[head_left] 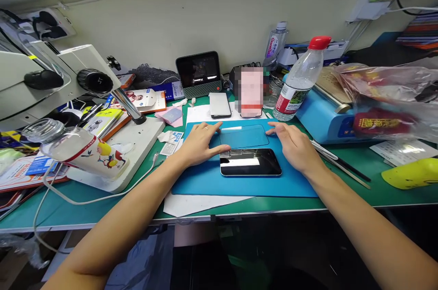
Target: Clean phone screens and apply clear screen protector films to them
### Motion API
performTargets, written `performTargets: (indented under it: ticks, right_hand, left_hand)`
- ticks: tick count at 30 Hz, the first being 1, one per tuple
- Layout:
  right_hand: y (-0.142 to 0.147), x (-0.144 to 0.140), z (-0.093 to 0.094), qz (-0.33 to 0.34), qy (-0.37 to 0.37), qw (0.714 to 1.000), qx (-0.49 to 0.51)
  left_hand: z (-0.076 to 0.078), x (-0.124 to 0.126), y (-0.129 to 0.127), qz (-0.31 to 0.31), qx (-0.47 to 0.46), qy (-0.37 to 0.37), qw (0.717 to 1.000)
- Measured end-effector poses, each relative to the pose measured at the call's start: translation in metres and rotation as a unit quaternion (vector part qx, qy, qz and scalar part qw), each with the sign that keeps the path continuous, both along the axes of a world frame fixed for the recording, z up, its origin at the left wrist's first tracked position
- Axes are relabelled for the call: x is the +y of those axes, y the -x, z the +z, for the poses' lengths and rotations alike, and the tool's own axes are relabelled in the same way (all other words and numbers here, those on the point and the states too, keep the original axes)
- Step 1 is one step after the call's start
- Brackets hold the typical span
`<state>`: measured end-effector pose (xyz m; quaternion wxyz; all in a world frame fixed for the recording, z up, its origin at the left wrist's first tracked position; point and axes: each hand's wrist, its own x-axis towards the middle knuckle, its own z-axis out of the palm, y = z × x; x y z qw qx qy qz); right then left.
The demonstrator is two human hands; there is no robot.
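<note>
Currently both hands flat, gripping nothing: left hand (pixel 198 144) and right hand (pixel 296 146) pinning clear rectangular film (pixel 243 136) on blue silicone mat (pixel 205 180), mid-counter, behind black phone (pixel 251 162). Risk: uneven pressure, film slips or smudges.

**Gloss on Glass, Matt on the Mat**

The phone (pixel 251 162) shows a glossy black glass face with bright reflections. The clear sheet (pixel 243 136) above it looks smooth and transparent. Both lie on a matt blue mat (pixel 205 180), rubbery in look. The desk (pixel 342 185) has a matt green surface. The bottle (pixel 297 82) is clear glossy plastic with 1 red cap. White paper (pixel 191 203) looks matt.
</note>
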<state>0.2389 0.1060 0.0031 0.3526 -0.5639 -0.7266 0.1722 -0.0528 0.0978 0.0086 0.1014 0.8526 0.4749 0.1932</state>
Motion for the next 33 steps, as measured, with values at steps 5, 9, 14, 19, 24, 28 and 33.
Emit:
performTargets:
  ticks: [5, 9, 14, 19, 24, 28, 33]
  right_hand:
    - [-0.003, 0.001, 0.001, -0.009, -0.010, 1.000, -0.006]
    - [-0.005, 0.002, -0.001, -0.004, -0.037, 0.999, -0.018]
    - [-0.007, 0.005, -0.006, 0.016, -0.075, 0.997, -0.019]
    - [-0.009, 0.007, -0.007, 0.022, -0.095, 0.995, -0.009]
    - [-0.011, 0.005, -0.006, 0.024, -0.097, 0.995, 0.003]
    - [-0.011, 0.005, -0.005, 0.031, -0.097, 0.995, 0.009]
    - [-0.012, 0.006, -0.007, 0.031, -0.091, 0.995, 0.018]
  left_hand:
    - [0.013, 0.002, 0.006, 0.017, 0.028, -0.007, 0.999]
    - [0.029, -0.004, 0.025, 0.081, 0.035, 0.003, 0.996]
    - [0.033, -0.024, 0.040, 0.119, 0.075, 0.044, 0.989]
    - [0.022, -0.032, 0.034, 0.157, 0.068, 0.036, 0.985]
    - [0.036, -0.036, 0.031, 0.169, 0.010, -0.007, 0.986]
    - [0.055, -0.045, 0.032, 0.171, -0.042, -0.053, 0.983]
    - [0.056, -0.056, 0.016, 0.128, -0.149, -0.052, 0.979]
